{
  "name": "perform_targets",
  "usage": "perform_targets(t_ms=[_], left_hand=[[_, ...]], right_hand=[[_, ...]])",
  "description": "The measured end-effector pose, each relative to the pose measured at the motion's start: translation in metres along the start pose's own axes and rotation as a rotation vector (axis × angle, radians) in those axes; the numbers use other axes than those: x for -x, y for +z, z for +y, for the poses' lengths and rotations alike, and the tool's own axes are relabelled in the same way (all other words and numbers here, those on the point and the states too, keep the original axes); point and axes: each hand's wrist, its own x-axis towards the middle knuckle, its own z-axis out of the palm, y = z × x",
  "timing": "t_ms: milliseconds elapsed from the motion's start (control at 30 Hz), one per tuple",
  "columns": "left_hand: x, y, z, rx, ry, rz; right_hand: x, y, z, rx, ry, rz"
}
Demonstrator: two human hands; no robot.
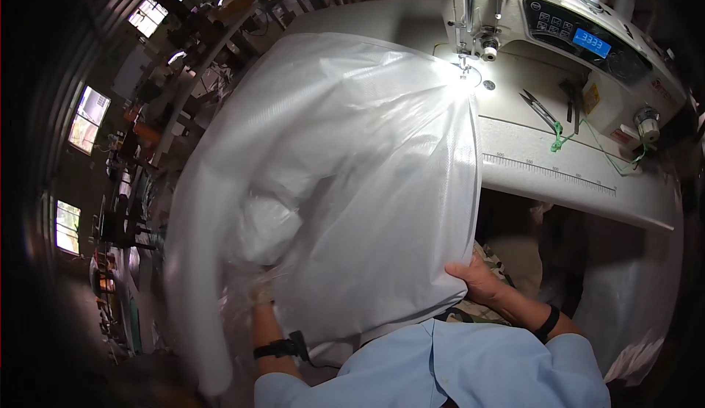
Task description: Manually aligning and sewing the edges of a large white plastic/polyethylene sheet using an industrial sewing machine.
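A large white woven plastic sheet spreads over the table's left side and down to my lap. Its gathered far corner lies under the needle area of a sewing machine, lit brightly by the machine's lamp. My right hand grips the sheet's right edge near my body, the thumb on top and the other fingers mostly hidden. On the left, my left hand is blurred and partly covered by crumpled folds of the sheet, so its fingers cannot be made out.
Right of the needle lie thread snips and a tangled green cord on the machine table. A control panel with a lit display fronts the machine. Cluttered shelving stands at the far left.
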Motion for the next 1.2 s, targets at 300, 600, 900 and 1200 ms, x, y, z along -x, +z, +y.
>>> perform_targets(t_ms=[300,600,900,1200], left_hand=[[0.055,0.019,0.157,0.249,0.538,-0.357],[0.070,-0.071,0.264,0.411,0.678,0.420],[0.015,-0.057,0.274,0.937,0.674,0.354],[0.066,-0.131,0.276,1.346,0.493,-0.229]], right_hand=[[0.025,0.019,-0.038,0.507,-0.014,0.154],[0.015,0.072,-0.074,1.860,-1.225,0.275],[-0.027,0.023,-0.059,2.047,-0.687,0.033],[-0.037,0.057,-0.080,1.058,-0.441,0.051]])
